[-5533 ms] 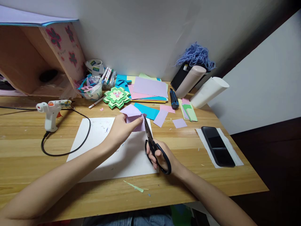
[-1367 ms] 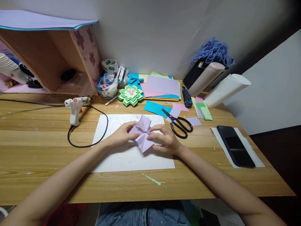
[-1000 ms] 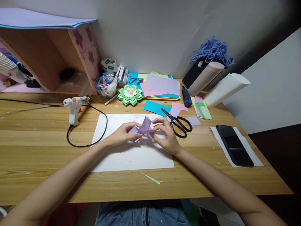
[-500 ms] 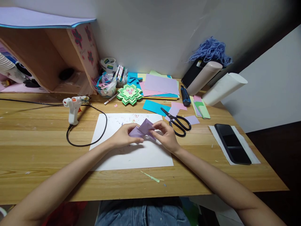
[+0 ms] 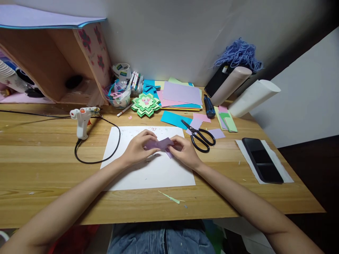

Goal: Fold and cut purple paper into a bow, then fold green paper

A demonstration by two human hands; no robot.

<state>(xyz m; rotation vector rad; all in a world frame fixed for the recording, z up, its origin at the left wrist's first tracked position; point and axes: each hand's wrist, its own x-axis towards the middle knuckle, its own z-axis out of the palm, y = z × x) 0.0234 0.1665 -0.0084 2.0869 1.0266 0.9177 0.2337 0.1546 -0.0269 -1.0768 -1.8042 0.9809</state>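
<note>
Over smooth white paper [image 5: 148,173], fingers of both hands [image 5: 137,150] [image 5: 185,153] pinch shut on creased lilac paper [image 5: 160,144].

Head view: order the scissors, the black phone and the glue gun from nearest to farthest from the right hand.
The right hand pinches the purple folded paper.
1. Scissors, just beyond it to the right.
2. Black phone, farther right near the table edge.
3. Glue gun, far left, past the left hand.
</note>
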